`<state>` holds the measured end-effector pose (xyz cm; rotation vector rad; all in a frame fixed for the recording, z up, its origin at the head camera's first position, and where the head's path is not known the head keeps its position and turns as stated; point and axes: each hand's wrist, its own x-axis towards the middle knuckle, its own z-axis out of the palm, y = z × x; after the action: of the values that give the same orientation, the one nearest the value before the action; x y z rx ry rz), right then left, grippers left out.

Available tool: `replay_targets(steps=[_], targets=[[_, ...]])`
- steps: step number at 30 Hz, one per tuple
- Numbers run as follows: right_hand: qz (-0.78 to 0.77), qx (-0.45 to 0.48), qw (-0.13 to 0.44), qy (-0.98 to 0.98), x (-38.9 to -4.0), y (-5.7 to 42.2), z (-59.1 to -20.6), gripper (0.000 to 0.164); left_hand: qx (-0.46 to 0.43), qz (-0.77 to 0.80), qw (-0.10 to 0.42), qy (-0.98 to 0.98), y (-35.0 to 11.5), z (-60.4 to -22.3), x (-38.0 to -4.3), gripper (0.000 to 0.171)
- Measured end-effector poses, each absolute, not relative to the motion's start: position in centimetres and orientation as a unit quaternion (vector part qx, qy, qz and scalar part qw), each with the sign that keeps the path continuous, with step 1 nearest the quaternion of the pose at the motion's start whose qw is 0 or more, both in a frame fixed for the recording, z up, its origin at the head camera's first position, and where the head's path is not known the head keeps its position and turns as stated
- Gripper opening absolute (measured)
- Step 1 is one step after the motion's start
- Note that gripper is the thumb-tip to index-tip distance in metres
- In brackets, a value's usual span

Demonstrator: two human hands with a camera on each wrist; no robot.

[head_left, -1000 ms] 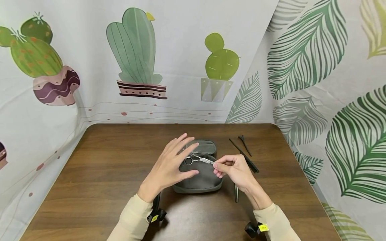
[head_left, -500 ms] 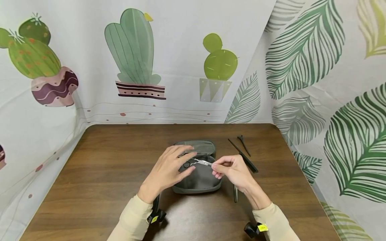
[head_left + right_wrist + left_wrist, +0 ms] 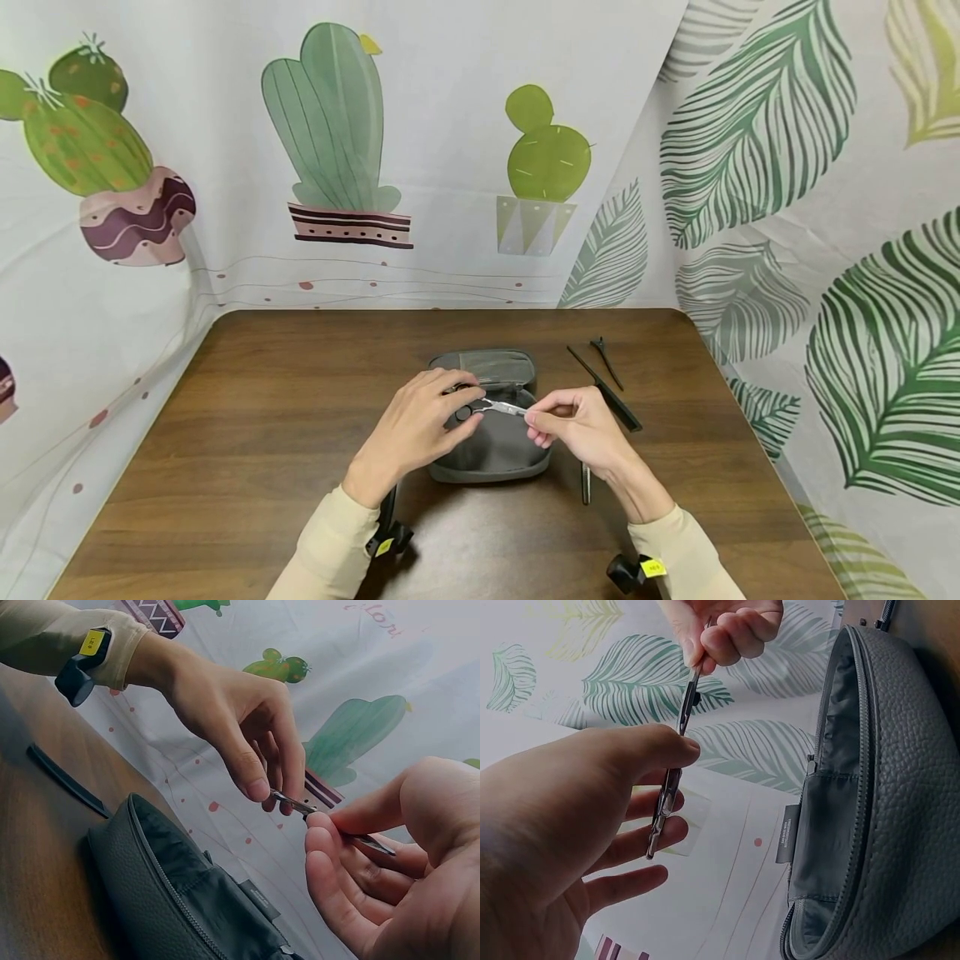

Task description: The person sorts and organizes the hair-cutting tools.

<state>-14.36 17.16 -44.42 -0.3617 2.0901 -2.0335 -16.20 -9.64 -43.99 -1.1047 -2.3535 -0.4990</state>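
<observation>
A pair of silver hair scissors [image 3: 506, 407] is held level over the unzipped grey bag [image 3: 491, 477]. My right hand [image 3: 573, 423] pinches the blade end between thumb and fingers, handles pointing left. My left hand [image 3: 420, 421] is around the finger rings, its thumb and fingers spread on either side; one dark ring shows in the gap between thumb and index. In the left wrist view, the left thumb overlaps the scissors [image 3: 686, 709], with loose, parted fingers behind them. The open mouth and dark lining of the bag [image 3: 124, 859] show in the right wrist view.
Right of the bag, a black tail comb [image 3: 621, 407] and a black hair clip [image 3: 609, 367] lie on the brown table [image 3: 285, 400]. A slim silver item [image 3: 586, 485] lies partly under the right hand. Another long black item [image 3: 67, 780] lies behind the left wrist.
My left hand has lowered slightly and its spread fingers have drawn in around the scissors' rings. The right hand keeps its pinch on the blade end, nearly still.
</observation>
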Motion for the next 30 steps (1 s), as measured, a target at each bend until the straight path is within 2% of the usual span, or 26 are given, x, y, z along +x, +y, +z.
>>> replay_targets(steps=[30], targets=[[-0.667, -0.147, 0.108, 0.722, -14.54, 17.06, -44.72, 0.011, -0.406, -0.190, 0.241, -0.861, -9.73, -44.10, -16.27, 0.019]])
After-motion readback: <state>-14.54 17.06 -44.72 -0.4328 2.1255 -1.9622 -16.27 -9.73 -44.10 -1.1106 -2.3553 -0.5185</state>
